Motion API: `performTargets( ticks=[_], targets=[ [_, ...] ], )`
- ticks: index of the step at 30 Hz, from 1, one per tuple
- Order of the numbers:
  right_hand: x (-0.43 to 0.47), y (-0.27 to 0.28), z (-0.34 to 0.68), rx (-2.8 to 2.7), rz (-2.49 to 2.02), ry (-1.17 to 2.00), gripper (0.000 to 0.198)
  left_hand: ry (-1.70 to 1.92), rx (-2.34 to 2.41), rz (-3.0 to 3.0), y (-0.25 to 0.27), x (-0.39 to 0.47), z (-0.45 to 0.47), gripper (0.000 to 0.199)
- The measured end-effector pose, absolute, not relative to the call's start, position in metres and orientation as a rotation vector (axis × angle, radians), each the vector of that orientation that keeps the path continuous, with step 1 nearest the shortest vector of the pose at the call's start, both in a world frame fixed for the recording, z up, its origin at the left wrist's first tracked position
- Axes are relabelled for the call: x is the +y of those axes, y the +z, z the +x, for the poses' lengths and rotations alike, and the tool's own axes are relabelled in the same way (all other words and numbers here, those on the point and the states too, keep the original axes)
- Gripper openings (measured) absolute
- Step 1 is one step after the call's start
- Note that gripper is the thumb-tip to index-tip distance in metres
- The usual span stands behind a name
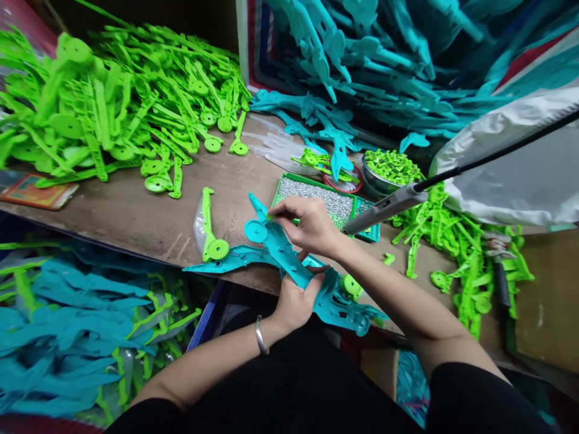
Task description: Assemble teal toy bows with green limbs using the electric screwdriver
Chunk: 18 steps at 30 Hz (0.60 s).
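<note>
My left hand [296, 301] is closed around a long teal plastic part [280, 244] with a round disc near its far end. Over that far end, my right hand [310, 223] pinches a tiny green piece [270, 217] against the teal plastic. Another teal part [239, 258] lies at the table edge, reaching out to the left beneath the held one. Close to my left wrist, a teal piece [348, 313] with a green disc [351, 287] juts to the right. A green arm with a clear blade [207, 226] rests on the table to the left.
A green tray [283, 190] of small metal screws sits beyond my right hand, near a metal bowl [377, 181] of small green pieces. Green parts [113, 102] are heaped at left. A grey electric screwdriver [384, 208] slants in from the right. Sacks hold teal parts [371, 66].
</note>
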State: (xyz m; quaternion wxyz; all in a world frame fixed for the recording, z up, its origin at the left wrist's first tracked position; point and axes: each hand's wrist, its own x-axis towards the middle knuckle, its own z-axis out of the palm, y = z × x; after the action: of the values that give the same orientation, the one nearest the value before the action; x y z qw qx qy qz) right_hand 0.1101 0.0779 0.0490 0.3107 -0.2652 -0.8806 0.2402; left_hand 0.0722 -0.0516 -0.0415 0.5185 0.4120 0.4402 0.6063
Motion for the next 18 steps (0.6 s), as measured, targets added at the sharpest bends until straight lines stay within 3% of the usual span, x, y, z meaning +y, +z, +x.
performTargets(
  ticks=[11, 18],
  targets=[
    [0.077, 0.052, 0.112, -2.281, -0.773, 0.771, 0.016, 1.422, 1.073, 0.894, -0.038, -0.058, 0.070, 0.025],
    [0.076, 0.093, 0.146, -2.102, -0.691, 0.773, 0.024, 1.474, 1.114, 0.507, -0.017, -0.038, 0.014, 0.051]
  ],
)
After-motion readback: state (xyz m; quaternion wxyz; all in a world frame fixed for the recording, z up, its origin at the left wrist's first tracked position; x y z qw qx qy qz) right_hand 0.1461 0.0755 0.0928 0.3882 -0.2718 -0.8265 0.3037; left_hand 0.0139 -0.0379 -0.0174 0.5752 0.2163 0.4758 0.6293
